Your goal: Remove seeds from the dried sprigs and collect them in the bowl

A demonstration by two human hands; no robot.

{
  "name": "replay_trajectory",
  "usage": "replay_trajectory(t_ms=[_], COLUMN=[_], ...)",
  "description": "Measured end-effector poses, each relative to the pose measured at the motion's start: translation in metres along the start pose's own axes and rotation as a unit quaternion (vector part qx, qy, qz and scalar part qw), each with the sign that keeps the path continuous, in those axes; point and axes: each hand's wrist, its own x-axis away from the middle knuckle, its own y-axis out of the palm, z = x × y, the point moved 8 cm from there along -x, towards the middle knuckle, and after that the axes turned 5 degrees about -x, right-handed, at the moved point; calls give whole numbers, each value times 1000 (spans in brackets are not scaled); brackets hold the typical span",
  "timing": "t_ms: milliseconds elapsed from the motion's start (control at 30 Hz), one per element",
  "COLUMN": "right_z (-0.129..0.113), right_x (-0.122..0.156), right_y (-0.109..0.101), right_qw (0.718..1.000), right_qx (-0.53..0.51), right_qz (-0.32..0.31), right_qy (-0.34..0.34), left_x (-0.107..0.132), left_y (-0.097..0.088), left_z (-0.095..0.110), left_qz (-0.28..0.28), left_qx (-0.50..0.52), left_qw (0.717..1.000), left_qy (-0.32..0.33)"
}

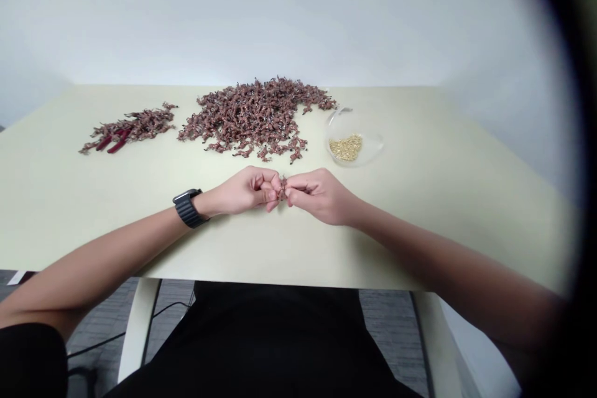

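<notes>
Both of my hands meet at the middle of a pale table (420, 199). My left hand (245, 189) and my right hand (317, 196) pinch one small brown-red piece (282, 188) between their fingertips; it is too small to name. A dark watch (189, 208) is on my left wrist. Just beyond the hands lies a big heap of the same small brown-red pieces (256, 115). A clear shallow dish (361, 148) holding tiny gold bits (346, 147) stands to the right of the heap.
A smaller pile of brown-red pieces (133, 127) lies at the far left, with red-handled pliers (112, 142) partly under it. A white wall rises behind the table. The table's near edge runs just above my lap, with a white leg and a cable below.
</notes>
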Motion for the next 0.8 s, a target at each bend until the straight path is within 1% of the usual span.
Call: replay_trajectory(t_ms=[67,167,300,367,433,467,500,533,567,600,633,667,700,733,767,800], right_z=[10,24,33,37,37,36,35,33,31,28,21,11,0,-10,-16,-20], right_x=[0,2,3,5,8,8,8,7,5,2,0,0,1,4,6,8], right_y=[3,12,23,30,38,40,40,36,29,18,6,-4,-9,-11,-10,-7], right_qw=[996,974,930,898,866,858,861,877,908,946,979,996,995,979,956,935], right_qx=[-78,-194,-309,-358,-396,-405,-401,-380,-332,-255,-153,-39,74,172,249,307], right_qz=[-7,-23,-41,-61,-97,-112,-118,-110,-86,-48,-1,40,70,87,94,91], right_qy=[45,116,197,250,289,295,291,273,242,194,134,64,-7,-69,-119,-155], left_x=[1,1,3,4,4,4,3,3,2,1,0,0,-1,-1,-1,-2], left_y=[-1,-3,-4,-5,-5,-5,-5,-5,-5,-5,-5,-5,-5,-4,-3,-2], left_z=[1,2,4,6,7,8,9,10,10,10,9,8,6,4,2,0], left_qz=[-2,-2,-2,-2,-6,-9,-10,-8,-4,3,10,17,22,26,28,30], left_qx=[-17,-37,-56,-60,-58,-52,-44,-32,-18,-2,12,26,40,53,64,75], left_qw=[1000,999,998,998,998,999,999,999,1000,1000,1000,999,999,998,998,997], left_qy=[2,6,10,10,9,10,12,13,14,15,13,10,6,4,1,-1])
